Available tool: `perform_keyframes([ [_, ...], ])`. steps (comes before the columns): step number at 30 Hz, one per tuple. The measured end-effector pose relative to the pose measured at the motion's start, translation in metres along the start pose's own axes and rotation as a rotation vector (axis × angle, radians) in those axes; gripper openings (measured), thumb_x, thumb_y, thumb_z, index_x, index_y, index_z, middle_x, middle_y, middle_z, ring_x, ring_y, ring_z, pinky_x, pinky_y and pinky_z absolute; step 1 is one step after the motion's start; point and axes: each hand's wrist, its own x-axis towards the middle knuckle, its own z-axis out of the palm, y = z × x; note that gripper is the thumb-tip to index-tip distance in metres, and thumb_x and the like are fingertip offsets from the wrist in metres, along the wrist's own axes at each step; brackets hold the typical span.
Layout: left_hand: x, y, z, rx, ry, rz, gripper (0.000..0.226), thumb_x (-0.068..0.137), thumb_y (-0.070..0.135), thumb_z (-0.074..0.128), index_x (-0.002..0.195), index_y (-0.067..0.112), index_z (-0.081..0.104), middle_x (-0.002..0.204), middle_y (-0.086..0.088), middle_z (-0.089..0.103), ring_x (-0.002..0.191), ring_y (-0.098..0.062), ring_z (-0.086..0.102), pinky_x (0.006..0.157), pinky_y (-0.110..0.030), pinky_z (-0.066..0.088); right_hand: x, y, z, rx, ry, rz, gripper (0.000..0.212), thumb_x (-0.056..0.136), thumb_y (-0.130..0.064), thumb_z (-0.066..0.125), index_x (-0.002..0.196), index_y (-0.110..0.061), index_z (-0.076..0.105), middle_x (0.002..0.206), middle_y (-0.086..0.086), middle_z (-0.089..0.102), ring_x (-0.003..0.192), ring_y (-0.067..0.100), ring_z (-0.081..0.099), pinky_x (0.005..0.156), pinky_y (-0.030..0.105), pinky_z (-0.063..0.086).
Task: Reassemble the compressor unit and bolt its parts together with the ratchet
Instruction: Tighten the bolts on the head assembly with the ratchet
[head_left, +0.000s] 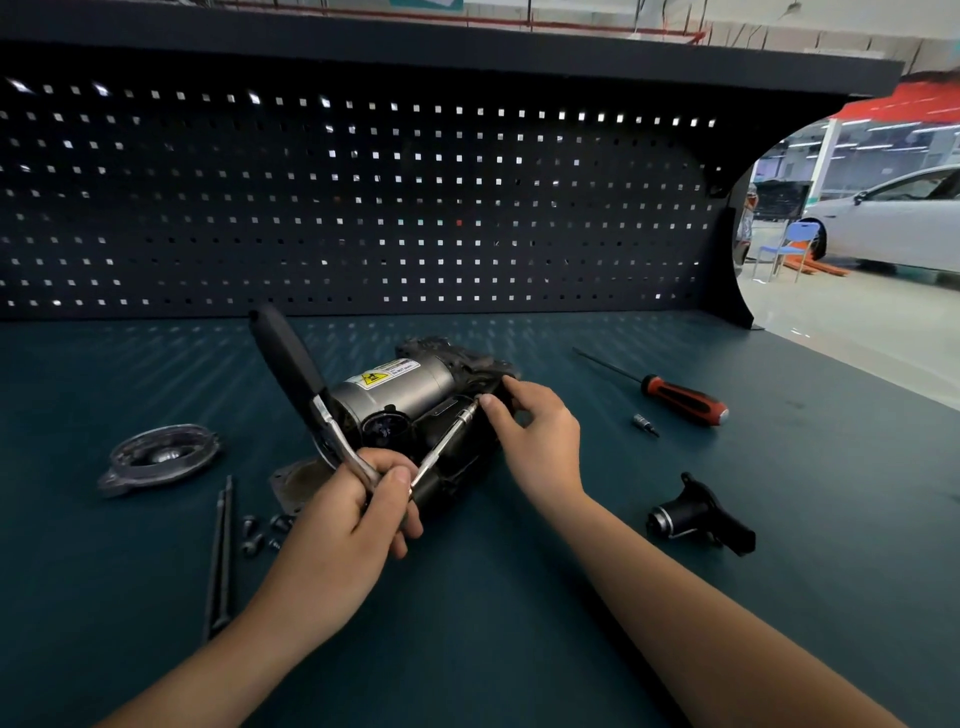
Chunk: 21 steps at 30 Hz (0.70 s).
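Workshop bay. A dark teal counter (467, 649) is backed by a black pegboard (363, 197) under a shelf. The compressor unit (400, 387) lies on its side mid-counter, silver motor can and yellow warning label facing up. The left grip (353, 501) curls round the head of the ratchet (291, 364), whose black handle sticks up and away to the left. The right grip (537, 431) pinches the far end of the extension bar (447, 439) between thumb and fingertips, at the compressor's dark housing. Cannot tell whether a bolt sits under the tip.

Risks, as judged:
- The long extension runs at a slant, so the tip could slip off a bolt head or start it cross-threaded if driven before it sits square.
- Nothing clamps the unit, so a handle swing could roll or shove it.
- Fingertips at the tip could get pinched against the housing.
- The small bolts (260, 530) lie loose near the left wrist, and the forearm could scatter them.

Surface, left side: a round end cover (161, 457), and two long bolts (221, 556) beside the small ones. Right side: a red-and-black screwdriver (680, 400) with a bit socket (645, 423) just beside it, and a black fitting (698, 519) nearer the person. These parts are off the unit, so reassembly looks far from done.

Past the pegboard's right end is an open shop floor with a white car (893, 223) and a blue chair (784, 249).
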Motion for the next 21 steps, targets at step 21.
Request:
perform_keyframes([
  [21, 0.0058, -0.0047, -0.0068, -0.14, -0.015, -0.09, 0.021, 0.096, 0.011, 0.038, 0.087, 0.011, 0.056, 0.059, 0.002, 0.064, 0.047, -0.005, 0.052, 0.053, -0.014, 0.043, -0.0099, 0.0009, -0.0005, 0.276, -0.119, 0.085, 0.032, 0.079, 0.005, 0.053, 0.067, -0.024, 0.049, 0.088, -0.033, 0.053, 0.068, 0.007, 0.049, 0.056, 0.012, 0.039],
])
